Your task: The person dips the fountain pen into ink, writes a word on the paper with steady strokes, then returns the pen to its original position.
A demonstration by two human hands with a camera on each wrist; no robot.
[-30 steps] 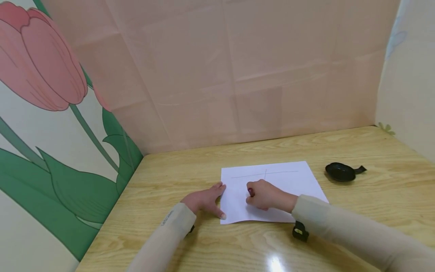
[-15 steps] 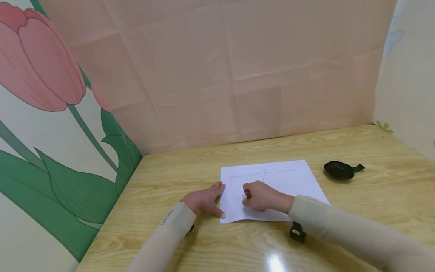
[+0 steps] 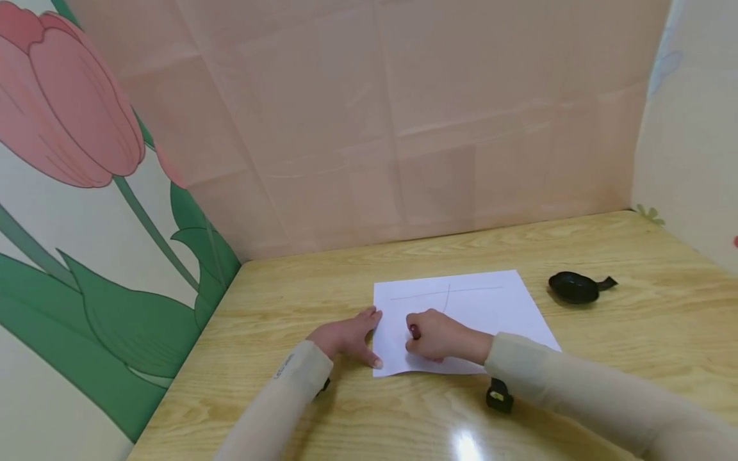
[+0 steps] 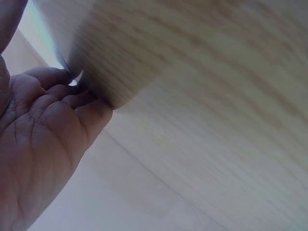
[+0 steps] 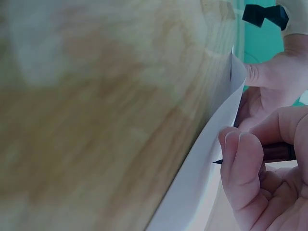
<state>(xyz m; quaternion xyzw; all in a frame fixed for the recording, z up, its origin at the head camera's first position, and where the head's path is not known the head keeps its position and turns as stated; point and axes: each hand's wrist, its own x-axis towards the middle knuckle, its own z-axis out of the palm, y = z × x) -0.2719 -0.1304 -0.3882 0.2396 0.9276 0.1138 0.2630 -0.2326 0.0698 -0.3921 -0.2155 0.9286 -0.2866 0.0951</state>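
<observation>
A white sheet of paper lies on the wooden table, with a long thin line across its upper part and a second line crossing it and curving downward. My right hand pinches a dark red pencil over the left half of the sheet. In the right wrist view the dark pencil tip pokes past the fingertips, close to the paper. My left hand rests at the sheet's left edge, thumb and fingers spread, fingertips on the paper. The sheet's near edge bulges up slightly.
A small black pan-shaped dish with a short handle sits right of the paper. Below my right wrist hangs a black camera. A pinkish covering backs the table; a tulip-painted wall stands at left.
My right hand with the pencil has slid left and slightly toward me over the paper. More of the downward curving line shows above it. The left hand has stayed in place.
</observation>
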